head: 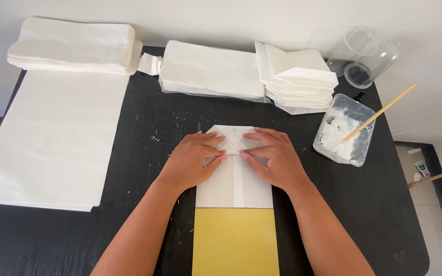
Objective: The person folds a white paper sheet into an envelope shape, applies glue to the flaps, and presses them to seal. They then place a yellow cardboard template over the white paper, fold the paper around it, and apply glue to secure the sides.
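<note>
Black table (144,133): fills the view, flecked with white smears; its far edge meets a pale wall, its right edge drops to the floor.

Large white sheet (52,138): flat on the table's left side, well apart from the hands.

Stack of white paper, far left (72,46): at the far edge, partly over the large sheet's top.

Stack of flat white bags, far centre (211,69): just beyond the work area, with a smaller pile of folded bags (297,76) touching its right end.

White paper bag (234,176): lies flat at table centre, long axis running away from the person, folded end farthest. Its near end rests on a yellow board (235,243) that reaches the table's near edge. Both hands sit on the far folded end, equally close; bare table lies open on either side of the bag.

Left hand (193,161): palm down, fingers spread and pressing the left flap of the fold; it grips nothing.

Right hand (274,156): palm down, fingers flat on the right flap, likewise pressing rather than grasping.

Clear tub of white paste (344,130): right of the bag, near the right hand, a wooden stick (382,111) leaning in it.

Two clear cups (364,56): lying at the far right corner.
</note>
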